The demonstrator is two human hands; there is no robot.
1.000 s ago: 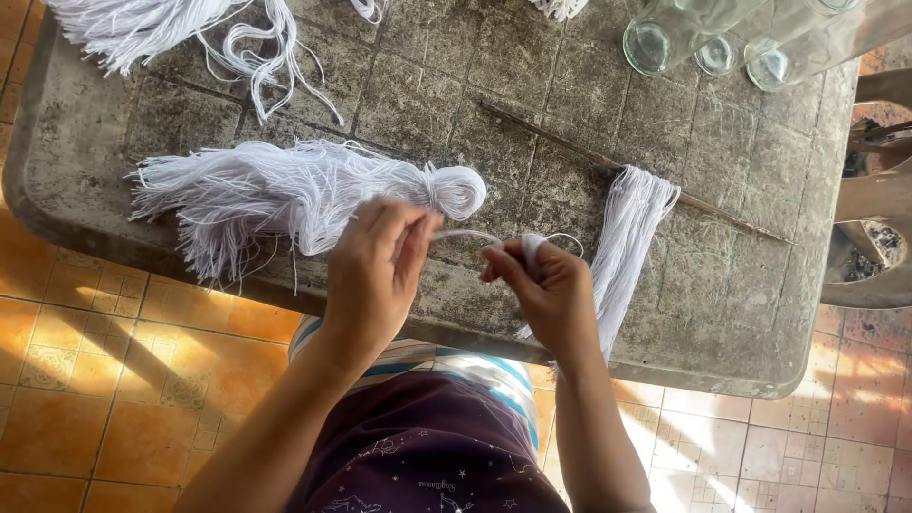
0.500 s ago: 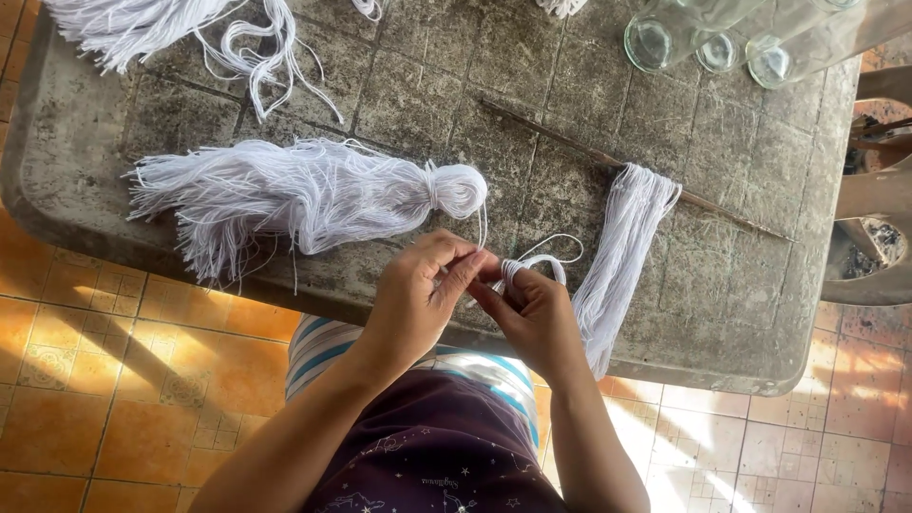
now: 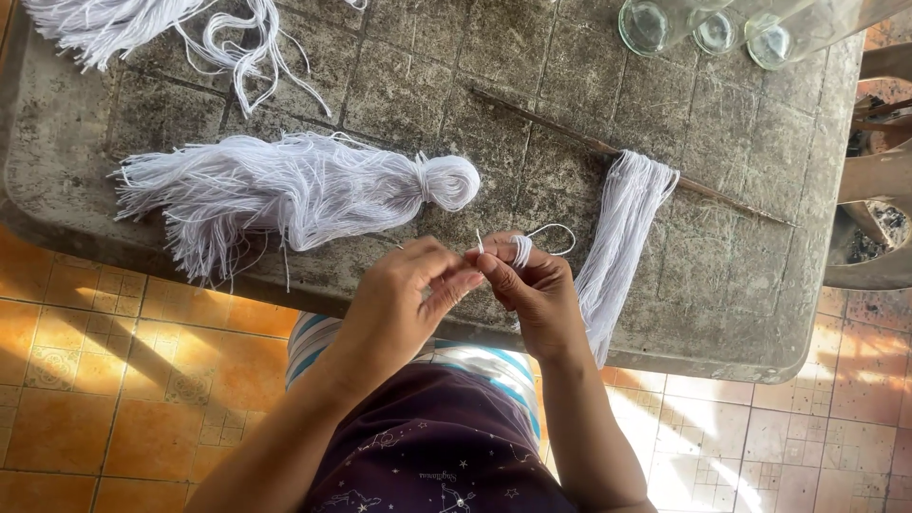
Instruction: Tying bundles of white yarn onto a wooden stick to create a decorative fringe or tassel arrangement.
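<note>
My left hand [image 3: 404, 299] and my right hand [image 3: 534, 290] meet over the near edge of a worn grey table [image 3: 731, 285]. Both pinch a short piece of white string [image 3: 524, 245]; it is wound around my right fingers and a small loop sticks out past them. Just beyond my hands lies a big white yarn tassel [image 3: 285, 190] with a tied round head pointing right. To the right, a bundle of white strands [image 3: 622, 237] hangs from a thin brown stick [image 3: 570, 133] and drapes over the table edge.
More loose white yarn [image 3: 142, 28] lies at the far left corner. Clear glass bottles [image 3: 722, 24] lie on their sides at the far right. A plastic chair [image 3: 879, 190] stands right of the table. Orange tiled floor [image 3: 95, 380] lies below.
My hands were apart with the string stretched between them; they have come together, fingertips touching, and the string is now wrapped round my right fingers with a loop sticking out.
</note>
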